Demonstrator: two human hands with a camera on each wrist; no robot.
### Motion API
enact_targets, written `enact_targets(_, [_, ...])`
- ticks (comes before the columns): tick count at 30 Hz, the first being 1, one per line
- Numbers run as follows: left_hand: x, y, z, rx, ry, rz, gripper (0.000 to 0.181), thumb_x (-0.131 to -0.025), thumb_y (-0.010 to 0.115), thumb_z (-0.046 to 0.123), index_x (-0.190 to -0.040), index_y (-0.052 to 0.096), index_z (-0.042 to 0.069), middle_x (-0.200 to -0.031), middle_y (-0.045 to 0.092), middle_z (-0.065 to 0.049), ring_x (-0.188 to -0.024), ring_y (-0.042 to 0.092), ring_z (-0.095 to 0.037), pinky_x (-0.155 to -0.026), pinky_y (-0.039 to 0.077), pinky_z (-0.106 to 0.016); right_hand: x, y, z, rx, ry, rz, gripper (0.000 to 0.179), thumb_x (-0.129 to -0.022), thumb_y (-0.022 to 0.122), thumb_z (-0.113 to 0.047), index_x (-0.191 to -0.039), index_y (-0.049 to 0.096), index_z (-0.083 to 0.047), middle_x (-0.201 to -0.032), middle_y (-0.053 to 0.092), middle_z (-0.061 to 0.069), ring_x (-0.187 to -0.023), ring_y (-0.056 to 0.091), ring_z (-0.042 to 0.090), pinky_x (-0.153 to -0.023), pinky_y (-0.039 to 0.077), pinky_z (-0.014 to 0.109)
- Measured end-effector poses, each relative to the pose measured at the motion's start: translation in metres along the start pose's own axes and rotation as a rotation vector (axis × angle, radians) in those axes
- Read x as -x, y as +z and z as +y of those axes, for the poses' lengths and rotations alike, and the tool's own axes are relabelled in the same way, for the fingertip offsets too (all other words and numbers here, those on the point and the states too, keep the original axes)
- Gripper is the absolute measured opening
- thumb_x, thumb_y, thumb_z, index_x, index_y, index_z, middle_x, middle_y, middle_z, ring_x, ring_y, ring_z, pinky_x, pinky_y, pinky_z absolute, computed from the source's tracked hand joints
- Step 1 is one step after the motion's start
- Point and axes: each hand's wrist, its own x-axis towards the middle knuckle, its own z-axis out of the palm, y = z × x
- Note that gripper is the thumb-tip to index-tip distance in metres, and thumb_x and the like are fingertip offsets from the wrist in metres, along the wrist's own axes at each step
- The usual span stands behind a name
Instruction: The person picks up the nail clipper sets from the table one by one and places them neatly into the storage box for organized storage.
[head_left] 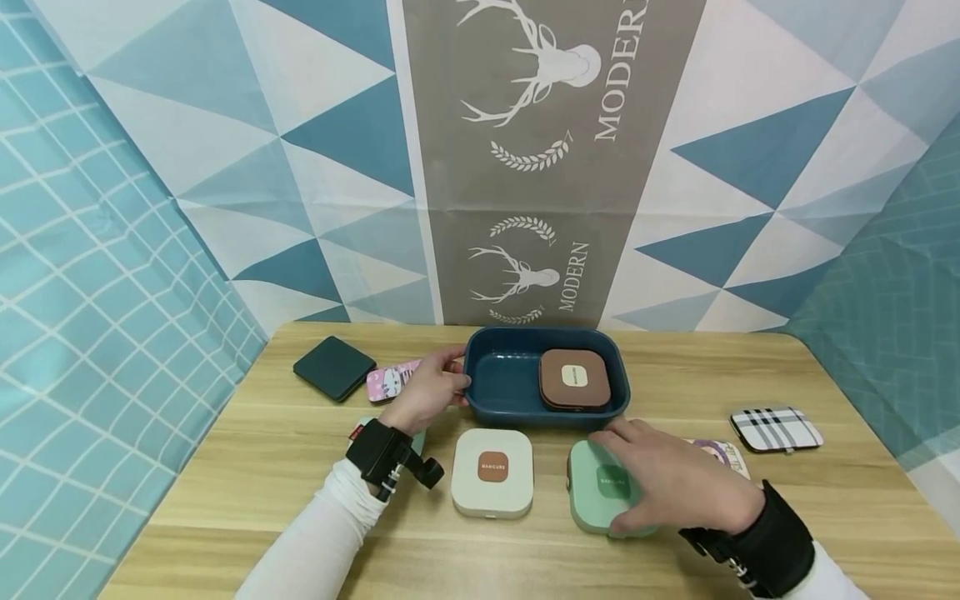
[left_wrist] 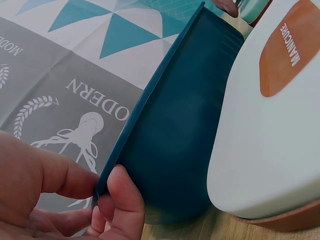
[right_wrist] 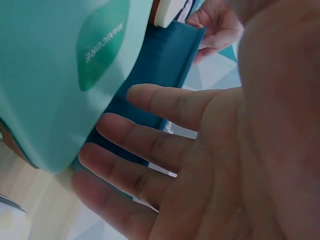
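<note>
My left hand (head_left: 427,390) pinches the left rim of a dark blue rectangular bin (head_left: 504,417), thumb and fingers on either side of the edge in the left wrist view. Inside the bin, on its right, lies a brown square manicure case (head_left: 561,367). A mint green manicure case (head_left: 588,500) is on the table in front of the bin's right end. Over its right side spreads my right hand (head_left: 663,479), fingers extended; in the right wrist view the fingertips (right_wrist: 112,125) are right at the case's edge. A white manicure case (head_left: 492,498) with a brown label lies between the hands.
At the back left lie a dark green square case (head_left: 333,367) and a pink cartoon case (head_left: 385,385). Another greenish item (head_left: 417,442) shows under my left wrist. To the right are a plaid case (head_left: 780,429) and a patterned case (head_left: 723,454), partly behind my right hand.
</note>
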Motion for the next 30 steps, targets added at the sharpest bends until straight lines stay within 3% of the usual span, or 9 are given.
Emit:
enact_targets(19, [-0.0025,-0.0014,0.0022,-0.012,-0.002,-0.005,0.06,-0.101,0.051,-0.01,-0.16,0.041,-0.002,-0.111,0.045,-0.015,-0.078,0.056,-0.02,-0.07,0.057,-0.029,-0.0061,0.0042,-0.0009,-0.042,0.078,-0.093,0.116,-0.064,0.096,-0.061,-0.158,0.048,-0.011,-0.153,0.049,0.013,-0.126,0.053,0.028,-0.102,0.052,0.053])
enact_targets(30, [-0.0034,-0.0009,0.0013,-0.013,-0.016,-0.006,0.059,-0.101,0.051,-0.01,-0.159,0.04,-0.003,-0.111,0.046,-0.015,-0.078,0.057,-0.02,-0.07,0.058,-0.029,-0.0046,0.0066,-0.0017,-0.007,0.035,-0.067,0.117,-0.064,0.097,-0.059,-0.157,0.048,-0.009,-0.15,0.051,0.016,-0.125,0.054,0.031,-0.103,0.052,0.055])
